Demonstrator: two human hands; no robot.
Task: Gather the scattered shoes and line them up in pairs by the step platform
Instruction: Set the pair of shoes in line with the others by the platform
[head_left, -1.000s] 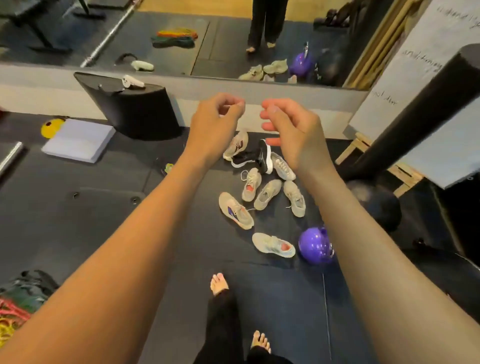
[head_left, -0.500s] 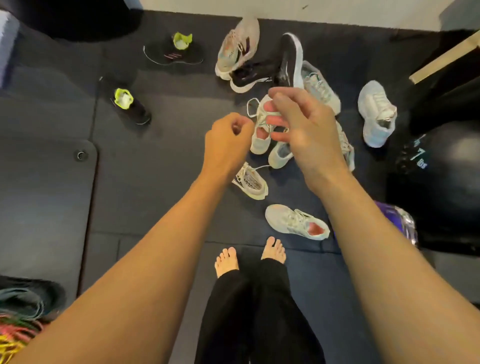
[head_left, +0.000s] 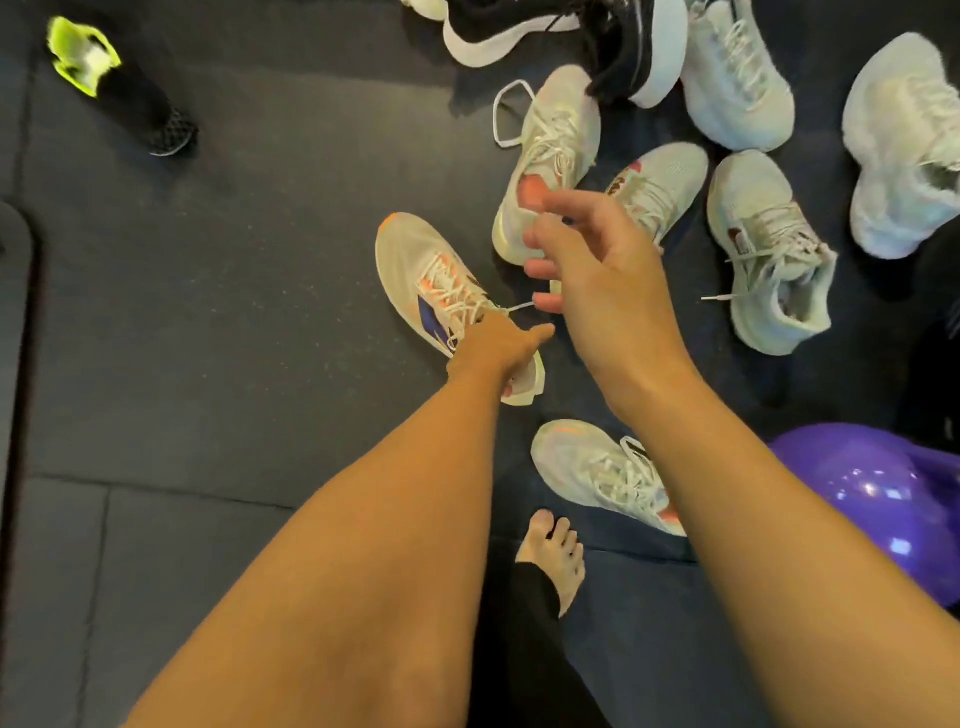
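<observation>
Several shoes lie scattered on the dark floor mat. My left hand (head_left: 491, 351) is down on a white shoe with a blue stripe and orange trim (head_left: 426, 275), with its fingers curled at the collar and the thumb sticking out to the right. My right hand (head_left: 597, 265) hovers open, fingers apart, above a pale shoe with an orange insole (head_left: 553, 135) and a pale green shoe (head_left: 667, 176). Another pale shoe (head_left: 597, 473) lies by my bare foot (head_left: 553, 551). The step platform is out of view.
More pale shoes lie to the right (head_left: 769, 260) (head_left: 904, 145) (head_left: 732, 78). Black shoes with white soles (head_left: 519, 31) sit at the top, and a black and neon-yellow shoe (head_left: 130, 88) at the upper left. A purple ball (head_left: 872, 499) rests at the right. A mat seam runs along the left.
I have bent much closer to the floor. My left hand dropped from a raised fist onto the blue-striped shoe. My right hand opened its fingers.
</observation>
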